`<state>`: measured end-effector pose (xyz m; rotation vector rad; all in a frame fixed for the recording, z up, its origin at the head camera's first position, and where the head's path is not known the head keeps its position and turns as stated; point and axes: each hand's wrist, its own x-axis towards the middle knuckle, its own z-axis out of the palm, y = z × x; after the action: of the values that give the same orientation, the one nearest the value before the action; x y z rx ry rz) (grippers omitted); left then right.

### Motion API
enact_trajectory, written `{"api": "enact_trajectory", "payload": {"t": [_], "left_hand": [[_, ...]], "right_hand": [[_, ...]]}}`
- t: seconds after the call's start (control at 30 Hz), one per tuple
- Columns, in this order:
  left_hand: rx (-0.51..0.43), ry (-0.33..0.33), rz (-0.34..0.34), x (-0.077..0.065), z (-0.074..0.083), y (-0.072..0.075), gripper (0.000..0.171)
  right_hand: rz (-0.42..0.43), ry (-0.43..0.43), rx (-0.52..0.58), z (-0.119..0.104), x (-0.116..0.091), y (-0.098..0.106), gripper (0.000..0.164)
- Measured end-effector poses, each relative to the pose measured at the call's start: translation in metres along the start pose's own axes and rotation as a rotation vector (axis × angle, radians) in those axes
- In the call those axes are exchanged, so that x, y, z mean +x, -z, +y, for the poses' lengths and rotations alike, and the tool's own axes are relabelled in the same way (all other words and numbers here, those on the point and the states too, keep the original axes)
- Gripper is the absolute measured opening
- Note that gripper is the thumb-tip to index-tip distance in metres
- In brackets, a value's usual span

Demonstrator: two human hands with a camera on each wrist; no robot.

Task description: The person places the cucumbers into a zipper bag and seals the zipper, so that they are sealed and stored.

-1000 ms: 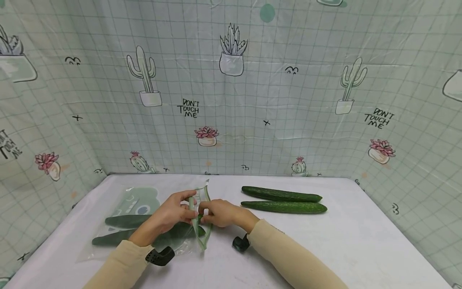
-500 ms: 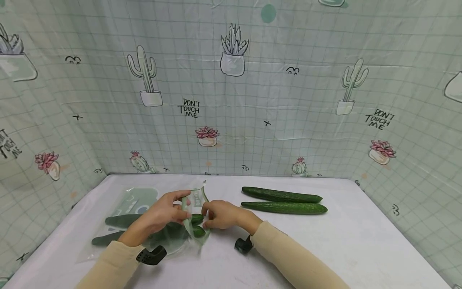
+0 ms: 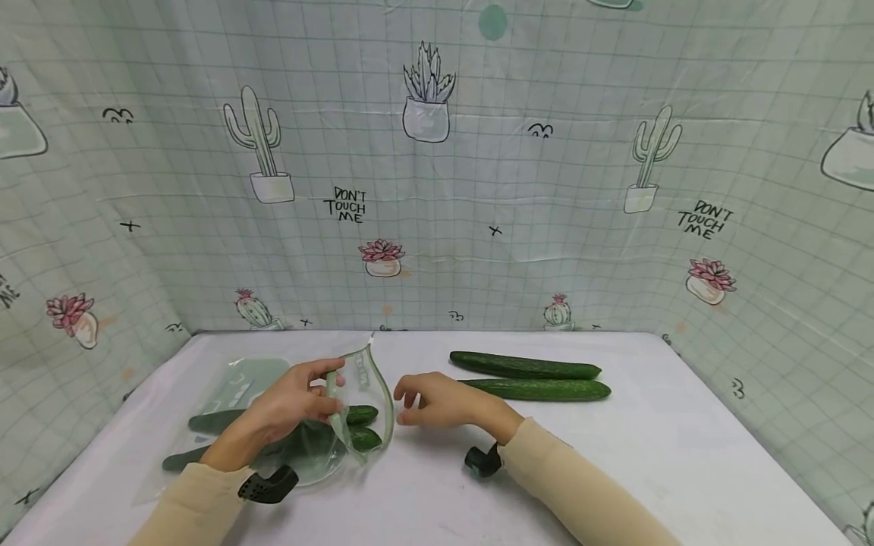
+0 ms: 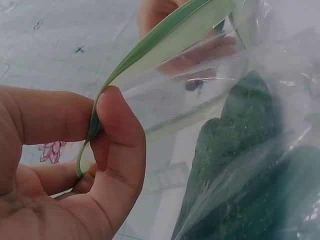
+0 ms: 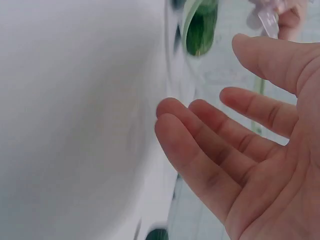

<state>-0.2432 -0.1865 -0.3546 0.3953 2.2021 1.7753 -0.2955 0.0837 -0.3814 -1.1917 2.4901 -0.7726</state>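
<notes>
A clear zip bag point(image 3: 369, 390) with a green-edged mouth lies on the left of the table, its mouth spread and facing right. Two cucumbers point(image 4: 235, 130) lie inside it, their ends showing at the opening. My left hand point(image 3: 293, 398) pinches the near edge of the mouth between thumb and fingers, as the left wrist view shows up close. Just right of the opening, my right hand point(image 3: 437, 402) holds nothing. Its fingers point(image 5: 200, 150) are loosely bent and apart from the bag in the right wrist view.
Two more cucumbers point(image 3: 526, 365) lie side by side on the white tabletop point(image 3: 614, 470), beyond and right of my right hand. A patterned cloth point(image 3: 478, 189) with cactus drawings hangs behind and along both sides of the table.
My left hand has drawn the near edge of the bag leftward, and the mouth is wider. My right hand has come away from the bag to the right, fingers loosening.
</notes>
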Motion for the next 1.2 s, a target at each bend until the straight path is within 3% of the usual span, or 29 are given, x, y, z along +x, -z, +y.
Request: {"api": "enact_trajectory", "payload": {"t": [0.3, 0.57, 0.9, 1.2], "left_hand": [[-0.005, -0.009, -0.011, -0.002, 0.0, -0.002, 0.074], [0.011, -0.014, -0.011, 0.001, -0.005, -0.002, 0.076], [0.013, -0.016, -0.008, 0.0, -0.007, -0.004, 0.076], [0.018, -0.034, -0.017, 0.002, -0.006, -0.005, 0.077]], "right_hand": [[0.15, 0.012, -0.098, 0.031, -0.057, 0.02, 0.025], [0.249, -0.052, -0.198, 0.056, -0.101, 0.04, 0.026], [0.33, -0.172, -0.37, 0.086, -0.134, 0.052, 0.032], [0.323, -0.286, -0.387, 0.109, -0.15, 0.063, 0.038]]}}
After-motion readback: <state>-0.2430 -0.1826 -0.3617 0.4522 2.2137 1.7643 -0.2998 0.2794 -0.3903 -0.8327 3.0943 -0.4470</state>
